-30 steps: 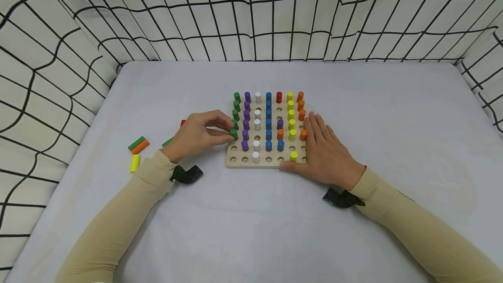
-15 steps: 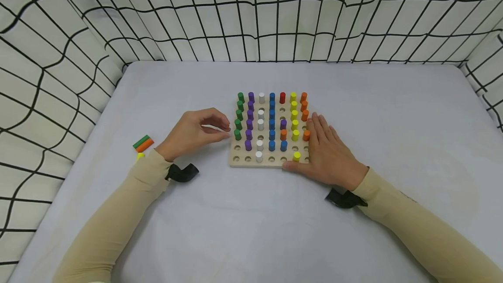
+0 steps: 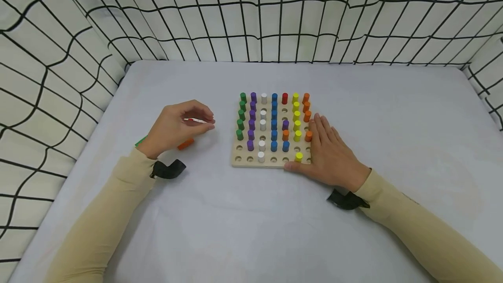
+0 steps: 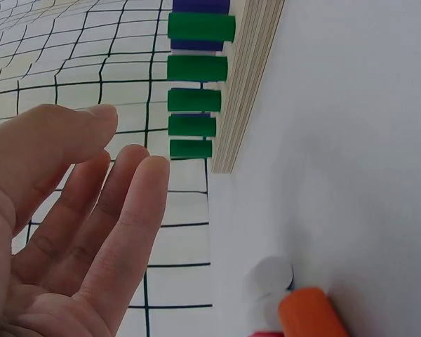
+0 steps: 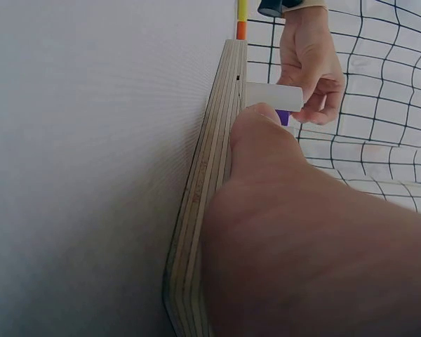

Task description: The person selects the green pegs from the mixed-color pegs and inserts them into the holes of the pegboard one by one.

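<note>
A wooden pegboard point(image 3: 244, 159) stands mid-table with colored pegs upright in its holes. Left of it, my left hand point(image 3: 173, 128) hovers over the loose pegs, thumb and fingers apart. The left wrist view confirms nothing lies between them. Under and beside that hand are an orange peg point(image 3: 185, 144), part of a red peg point(image 3: 190, 119) and a bit of a green peg point(image 3: 140, 141). Green pegs point(image 3: 239, 135) fill most of the board's left column. My right hand point(image 3: 332, 154) rests flat along the board's right edge, its thumb at the front edge.
White cloth point(image 3: 243, 222) covers the table. Black-lined white walls point(image 3: 267, 18) rise behind it and at both sides. A white peg point(image 5: 275, 96) stands near the right thumb in the right wrist view. My left forearm covers part of the table's left side.
My left hand has let go of a green peg, now standing in the left column, and has moved left to the loose pegs. The right hand stays on the board; the head view shifted slightly.
</note>
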Demonstrator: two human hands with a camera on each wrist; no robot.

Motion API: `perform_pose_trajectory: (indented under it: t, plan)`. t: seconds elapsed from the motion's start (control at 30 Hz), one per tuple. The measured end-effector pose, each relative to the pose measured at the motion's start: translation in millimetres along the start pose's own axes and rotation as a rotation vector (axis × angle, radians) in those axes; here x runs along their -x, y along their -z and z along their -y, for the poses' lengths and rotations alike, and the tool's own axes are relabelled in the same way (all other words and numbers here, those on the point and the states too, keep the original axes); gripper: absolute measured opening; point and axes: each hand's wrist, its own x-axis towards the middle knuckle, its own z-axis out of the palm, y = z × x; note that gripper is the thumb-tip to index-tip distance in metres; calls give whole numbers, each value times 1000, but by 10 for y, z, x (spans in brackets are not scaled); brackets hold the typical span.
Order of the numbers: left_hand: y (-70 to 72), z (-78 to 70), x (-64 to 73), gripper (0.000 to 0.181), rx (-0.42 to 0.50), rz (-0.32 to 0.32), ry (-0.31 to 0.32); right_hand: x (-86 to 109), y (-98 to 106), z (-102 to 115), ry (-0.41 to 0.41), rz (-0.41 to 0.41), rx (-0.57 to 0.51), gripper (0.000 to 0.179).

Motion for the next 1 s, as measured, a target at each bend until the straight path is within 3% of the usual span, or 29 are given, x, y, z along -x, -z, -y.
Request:
perform_pose_trajectory:
  t: [0.57, 0.8, 1.0]
  plan:
    - [224, 120, 151, 23, -37, -34, 95, 5, 11, 15, -4, 5, 4, 136]
    - [297, 222, 211, 24, -86, -6, 137, 5, 8, 16, 0, 1, 4, 137]
    - [377, 280, 253, 23, -90, 42, 137, 6, 3, 8, 2, -1, 8, 137]
